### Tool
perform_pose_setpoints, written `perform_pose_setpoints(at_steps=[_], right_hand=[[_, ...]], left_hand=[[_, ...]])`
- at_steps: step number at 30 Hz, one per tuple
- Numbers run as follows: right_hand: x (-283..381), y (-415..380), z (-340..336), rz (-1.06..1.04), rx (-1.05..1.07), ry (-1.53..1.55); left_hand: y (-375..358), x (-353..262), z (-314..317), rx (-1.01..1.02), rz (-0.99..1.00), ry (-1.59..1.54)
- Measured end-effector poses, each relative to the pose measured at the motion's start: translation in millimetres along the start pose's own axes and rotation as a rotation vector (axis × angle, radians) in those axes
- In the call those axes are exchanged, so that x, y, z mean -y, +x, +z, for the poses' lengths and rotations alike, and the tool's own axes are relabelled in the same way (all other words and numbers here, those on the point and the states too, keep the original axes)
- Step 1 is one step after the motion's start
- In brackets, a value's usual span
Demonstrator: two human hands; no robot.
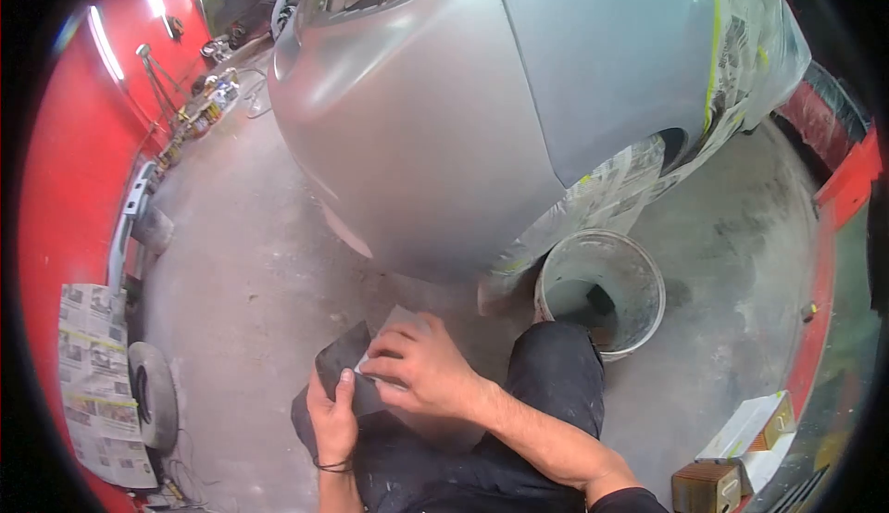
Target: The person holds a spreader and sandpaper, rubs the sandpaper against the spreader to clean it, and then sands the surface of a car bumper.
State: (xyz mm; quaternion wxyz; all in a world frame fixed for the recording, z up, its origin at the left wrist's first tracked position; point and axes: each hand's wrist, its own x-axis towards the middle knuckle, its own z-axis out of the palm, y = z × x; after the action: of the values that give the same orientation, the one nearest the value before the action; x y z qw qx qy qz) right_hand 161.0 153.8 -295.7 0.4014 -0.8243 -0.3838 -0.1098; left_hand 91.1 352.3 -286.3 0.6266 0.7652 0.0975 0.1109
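Observation:
My left hand (pixel 333 420) grips a dark grey sheet of sandpaper (pixel 341 356), with the thumb lying on top of it. From the right, my right hand (pixel 421 360) has its curled fingers at the sheet's right edge, where a pale strip shows beneath the fingertips. A lighter grey flap (pixel 396 317) sticks up behind these fingers. Both hands are close together over my lap. Directly beyond them is the grey car bumper (pixel 407 133), its surface matte. A bucket (pixel 652 305) of murky water stands right of my knee, with a dark block-like piece (pixel 600 300) in it.
Newspaper masking (pixel 602 189) with yellow-green tape covers the car's wheel area. A tire (pixel 157 397) and newspaper-covered panel (pixel 102 383) stand along the red wall (pixel 74 170). Cans and tools (pixel 199 115) line the far left. Boxy metal containers (pixel 708 487) sit at lower right.

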Motion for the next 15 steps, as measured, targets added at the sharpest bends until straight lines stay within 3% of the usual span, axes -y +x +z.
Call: perform_pose_setpoints(at_steps=[5, 8, 12, 15], right_hand=[[8, -6, -6, 0.014, -0.002, 0.112], [6, -8, -11, 0.007, -0.003, 0.134], [0, -11, -16, 0.010, -0.034, 0.224], [2, -4, -34, -0.065, -0.153, 0.568]], left_hand=[[5, -11, 4, -0.033, 0.075, 0.037], [16, -20, 7, -0.221, 0.226, 0.117], [40, -42, -1, -0.347, 0.177, -0.434], [40, -31, 9, -0.273, 0.025, -0.509]])
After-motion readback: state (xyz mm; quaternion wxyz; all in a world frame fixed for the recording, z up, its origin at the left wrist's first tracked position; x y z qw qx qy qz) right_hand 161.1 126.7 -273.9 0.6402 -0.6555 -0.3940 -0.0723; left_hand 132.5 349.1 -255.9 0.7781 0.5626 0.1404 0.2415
